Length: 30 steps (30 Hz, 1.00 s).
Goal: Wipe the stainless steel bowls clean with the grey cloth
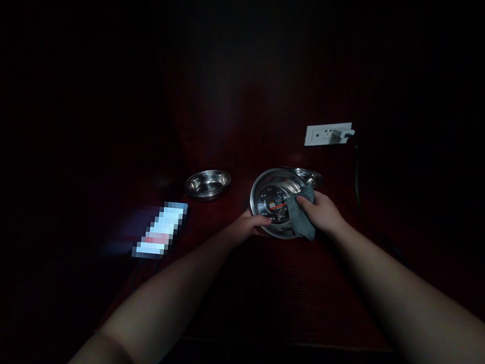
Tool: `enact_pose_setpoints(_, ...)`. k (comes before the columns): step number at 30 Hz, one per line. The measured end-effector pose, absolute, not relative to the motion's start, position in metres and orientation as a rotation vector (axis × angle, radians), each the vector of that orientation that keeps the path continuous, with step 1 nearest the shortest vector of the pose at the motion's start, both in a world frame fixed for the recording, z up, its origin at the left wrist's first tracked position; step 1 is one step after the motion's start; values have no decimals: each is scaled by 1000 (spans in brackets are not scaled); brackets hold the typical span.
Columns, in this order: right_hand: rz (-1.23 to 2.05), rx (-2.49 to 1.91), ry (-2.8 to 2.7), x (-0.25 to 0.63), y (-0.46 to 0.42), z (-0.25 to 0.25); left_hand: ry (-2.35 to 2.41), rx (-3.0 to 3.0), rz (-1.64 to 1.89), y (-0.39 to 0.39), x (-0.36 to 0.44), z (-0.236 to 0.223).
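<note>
My left hand (249, 227) grips the near left rim of a shiny metal bowl (262, 198), thumb inside and fingers hidden beneath. The bowl is tilted so that its inside faces me, and a small orange, black and white label shows on its bottom. A grey cloth (302, 219) is pinched in my right hand (319, 209) and folded over the bowl's right rim. Behind the bowl, partly covered by it, sits another metal dish (311, 176). To the left stands a shallow metal bowl (208, 184), apart from both hands.
A lit, blurred-out screen (161, 230) lies at the left of the dark red table (300, 290). On the wall at the back right is a white socket plate (322, 135) with a plug (342, 134) in it; a dark cable (356, 179) hangs down to the table. Surroundings are very dark.
</note>
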State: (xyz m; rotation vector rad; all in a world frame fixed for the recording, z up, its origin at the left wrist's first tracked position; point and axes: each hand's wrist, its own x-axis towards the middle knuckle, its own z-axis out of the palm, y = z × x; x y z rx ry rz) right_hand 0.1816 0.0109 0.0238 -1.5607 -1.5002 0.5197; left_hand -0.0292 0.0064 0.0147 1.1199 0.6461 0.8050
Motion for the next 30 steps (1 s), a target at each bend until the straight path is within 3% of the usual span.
enact_pose_setpoints(30, 611, -1578, -1494, 181, 10, 25, 657, 1066, 794, 9, -30, 16)
